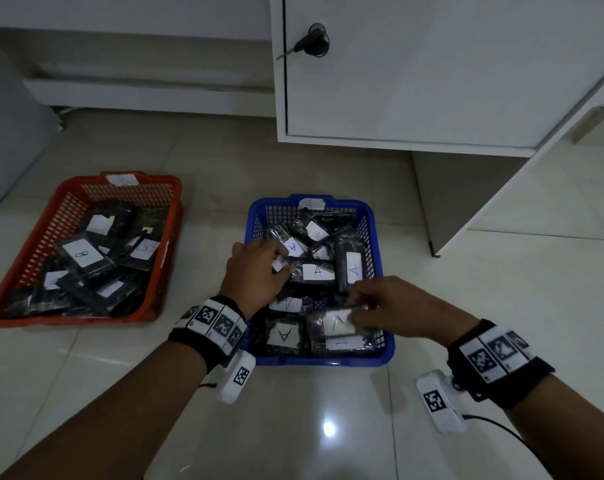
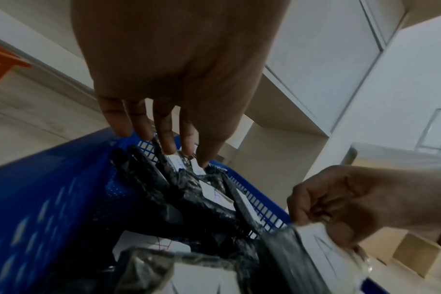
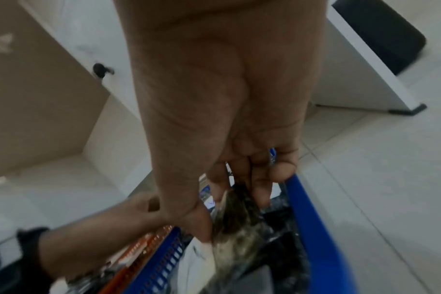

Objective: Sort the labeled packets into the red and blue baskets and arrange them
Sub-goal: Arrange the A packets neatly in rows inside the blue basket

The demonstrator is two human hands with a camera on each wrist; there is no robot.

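Note:
A blue basket (image 1: pixel 256 220) marked A sits on the floor in front of me, full of black packets with white A labels. To its left stands a red basket (image 1: pixel 72 320) holding packets labeled B (image 1: pixel 82 252). My left hand (image 1: pixel 283 261) reaches into the middle of the blue basket; in the left wrist view its fingers (image 2: pixel 169 139) are straight and their tips touch the packets. My right hand (image 1: pixel 354 311) pinches an A-labeled packet (image 1: pixel 335 323) at the near right of the blue basket, thumb on one side and fingers on the other (image 3: pixel 261 195).
A white cabinet (image 1: pixel 432 81) with a key in its lock (image 1: pixel 314 41) hangs over the floor just behind the blue basket. A desk side panel (image 1: pixel 467 202) stands to the right. Glossy tiled floor (image 1: pixel 311 427) lies between me and the baskets.

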